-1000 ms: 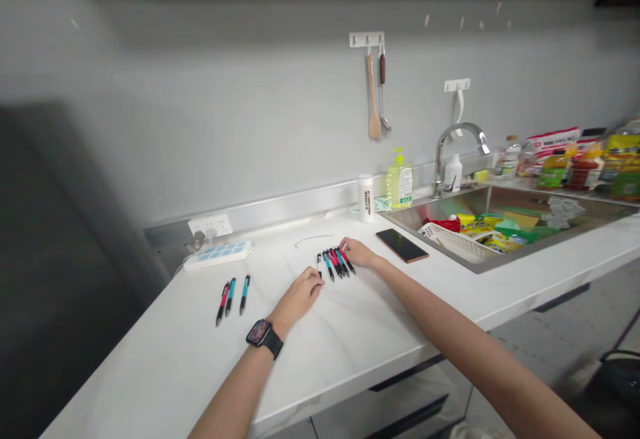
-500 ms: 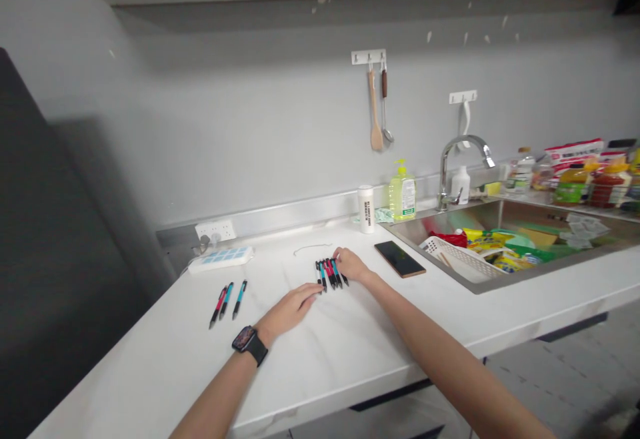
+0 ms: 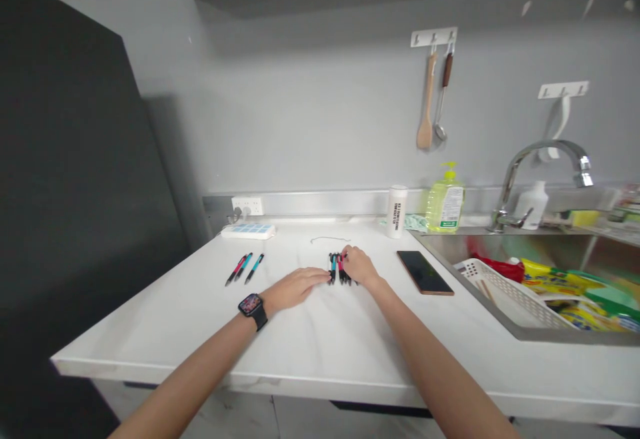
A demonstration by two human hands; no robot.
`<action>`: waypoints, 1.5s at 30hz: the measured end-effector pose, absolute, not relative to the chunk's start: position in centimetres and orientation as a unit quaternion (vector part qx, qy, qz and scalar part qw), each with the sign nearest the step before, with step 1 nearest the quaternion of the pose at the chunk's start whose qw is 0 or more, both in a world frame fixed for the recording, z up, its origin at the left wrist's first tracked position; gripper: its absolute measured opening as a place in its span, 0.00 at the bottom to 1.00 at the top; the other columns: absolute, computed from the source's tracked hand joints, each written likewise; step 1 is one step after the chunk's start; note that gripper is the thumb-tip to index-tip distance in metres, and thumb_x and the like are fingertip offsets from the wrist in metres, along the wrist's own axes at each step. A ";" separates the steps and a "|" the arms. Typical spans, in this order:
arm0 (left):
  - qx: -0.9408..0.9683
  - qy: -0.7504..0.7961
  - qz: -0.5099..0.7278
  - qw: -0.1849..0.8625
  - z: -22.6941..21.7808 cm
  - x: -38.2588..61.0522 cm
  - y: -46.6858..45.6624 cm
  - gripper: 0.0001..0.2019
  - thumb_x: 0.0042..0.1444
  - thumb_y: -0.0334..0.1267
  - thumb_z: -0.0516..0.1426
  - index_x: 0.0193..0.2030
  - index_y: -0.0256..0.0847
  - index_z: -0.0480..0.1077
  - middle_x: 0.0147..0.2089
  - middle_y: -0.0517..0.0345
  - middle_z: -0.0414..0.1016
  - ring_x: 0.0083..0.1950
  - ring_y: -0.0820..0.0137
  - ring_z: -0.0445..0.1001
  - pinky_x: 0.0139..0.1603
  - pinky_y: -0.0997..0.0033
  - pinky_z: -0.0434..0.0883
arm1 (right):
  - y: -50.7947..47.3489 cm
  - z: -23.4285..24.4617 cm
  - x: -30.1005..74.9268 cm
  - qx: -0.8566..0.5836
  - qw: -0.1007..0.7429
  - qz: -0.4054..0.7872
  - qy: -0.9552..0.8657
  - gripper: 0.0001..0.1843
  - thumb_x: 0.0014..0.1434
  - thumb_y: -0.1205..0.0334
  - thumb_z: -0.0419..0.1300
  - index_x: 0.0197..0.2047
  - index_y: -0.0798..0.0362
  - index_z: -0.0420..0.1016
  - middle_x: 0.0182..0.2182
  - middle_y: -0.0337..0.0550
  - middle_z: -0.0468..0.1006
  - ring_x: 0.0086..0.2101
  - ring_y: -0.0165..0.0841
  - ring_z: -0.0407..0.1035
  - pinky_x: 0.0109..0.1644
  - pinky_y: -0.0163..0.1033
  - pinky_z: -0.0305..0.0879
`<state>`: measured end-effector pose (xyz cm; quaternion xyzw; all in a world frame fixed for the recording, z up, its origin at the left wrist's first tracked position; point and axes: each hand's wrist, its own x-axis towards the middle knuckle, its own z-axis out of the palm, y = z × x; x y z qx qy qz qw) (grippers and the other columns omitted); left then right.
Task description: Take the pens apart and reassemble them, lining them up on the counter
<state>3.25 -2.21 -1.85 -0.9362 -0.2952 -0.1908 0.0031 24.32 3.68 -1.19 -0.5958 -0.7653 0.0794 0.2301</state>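
A row of several pens, turquoise, red and black, lies side by side on the white countertop. Stretched out flat from the left, my left hand touches the leftmost pens with its fingertips. My right hand has its fingers curled over the upper ends of the right-hand pens and partly covers them; its exact grip is hidden. A small gap shows between the turquoise pen and the red pen. Farther left lie three more pens, one red and two turquoise.
A phone lies right of the pens, beside the sink with its white basket and packets. Behind stand a white canister and a soap bottle. A power strip and thin cord lie at the back.
My view has turned left, shifting the scene rightward. My right hand now covers more of the right-hand pens, and a gap has appeared in the row. The three pens at left stay put.
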 end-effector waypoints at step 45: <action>-0.784 -0.587 -0.152 0.134 0.5 0.3 -2.1 0.14 0.57 0.33 0.49 0.48 0.34 0.67 0.49 0.41 0.71 0.51 0.58 0.69 0.53 0.57 0.64 | 4.1 -1.2 25.3 -0.637 0.232 0.113 -0.727 0.15 0.61 0.64 0.48 0.48 0.58 0.68 0.44 0.57 0.75 0.42 0.38 0.70 0.44 0.37 0.58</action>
